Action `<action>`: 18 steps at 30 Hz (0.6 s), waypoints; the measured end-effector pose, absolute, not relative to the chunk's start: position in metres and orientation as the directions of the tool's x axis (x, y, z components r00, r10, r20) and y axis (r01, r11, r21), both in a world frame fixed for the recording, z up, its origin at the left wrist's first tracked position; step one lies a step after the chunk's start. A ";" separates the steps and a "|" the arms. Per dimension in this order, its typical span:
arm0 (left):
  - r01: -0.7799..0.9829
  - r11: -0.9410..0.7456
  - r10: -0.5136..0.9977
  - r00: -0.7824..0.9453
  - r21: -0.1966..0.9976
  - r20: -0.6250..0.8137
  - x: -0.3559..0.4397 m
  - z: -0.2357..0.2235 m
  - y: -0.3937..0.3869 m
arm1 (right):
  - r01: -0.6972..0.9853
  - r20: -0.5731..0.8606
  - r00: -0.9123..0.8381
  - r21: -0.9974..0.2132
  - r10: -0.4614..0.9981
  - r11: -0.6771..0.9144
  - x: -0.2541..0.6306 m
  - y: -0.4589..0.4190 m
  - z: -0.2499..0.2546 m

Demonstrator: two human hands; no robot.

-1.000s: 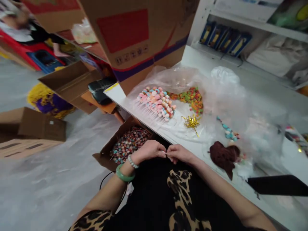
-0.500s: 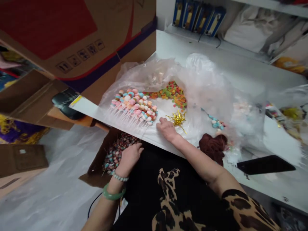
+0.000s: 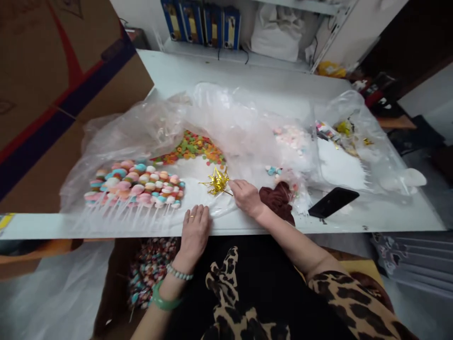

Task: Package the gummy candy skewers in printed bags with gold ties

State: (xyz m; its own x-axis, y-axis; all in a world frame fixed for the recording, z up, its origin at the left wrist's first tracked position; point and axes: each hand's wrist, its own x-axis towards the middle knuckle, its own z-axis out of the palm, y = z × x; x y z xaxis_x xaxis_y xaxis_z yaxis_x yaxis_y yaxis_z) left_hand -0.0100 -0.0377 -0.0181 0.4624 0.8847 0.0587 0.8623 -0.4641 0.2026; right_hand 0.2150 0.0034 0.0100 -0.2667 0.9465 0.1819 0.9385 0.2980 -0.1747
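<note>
Brightly, the foil strips (image 3: 217,181) gleam spiky gold.

Gold tinsel (image 3: 217,181) looks glossy and metallic, the big box (image 3: 67,99) matt cardboard.

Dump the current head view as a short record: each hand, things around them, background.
left_hand: left hand flat near the table's front edge, fingers spread slightly, holding nothing visible
right_hand: right hand at a strand of the gold tinsel; grip unclear
left_side: multicoloured puffs on white sticks, in rows
behind_tinsel: small orange, green and red pieces
right_side: brown bundle, then black slab, tilted
below_table: open box of mixed small pieces
background: white table, clear plastic, blue packs on shelf
</note>
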 end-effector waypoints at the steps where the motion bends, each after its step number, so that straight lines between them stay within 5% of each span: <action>1: 0.864 -0.470 0.881 0.471 0.179 0.038 -0.007 -0.021 -0.037 | 0.943 0.163 -0.240 -0.196 0.957 0.270 0.227 -0.008 0.009; 11: 0.832 -0.551 0.834 0.545 0.069 0.088 -0.015 -0.025 -0.036 | 0.923 0.249 0.031 -0.379 0.968 0.068 0.288 -0.072 0.002; 16: 0.823 -0.569 0.782 0.543 -0.005 0.306 -0.024 -0.031 -0.027 | 0.871 0.447 0.065 -0.462 0.892 0.168 0.311 -0.066 0.047; 18: 0.807 -0.591 0.753 0.557 -0.014 0.350 -0.027 -0.031 -0.025 | 0.886 0.490 0.166 -0.455 0.856 0.089 0.344 -0.064 0.074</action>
State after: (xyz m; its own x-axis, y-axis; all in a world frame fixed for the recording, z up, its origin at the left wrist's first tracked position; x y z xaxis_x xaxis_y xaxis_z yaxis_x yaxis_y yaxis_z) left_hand -0.0273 -0.0253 -0.0308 0.5574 0.7528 0.3501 0.8068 -0.5907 -0.0143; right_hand 0.3442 -0.0638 0.0741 0.1662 0.8558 0.4900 0.8859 0.0886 -0.4553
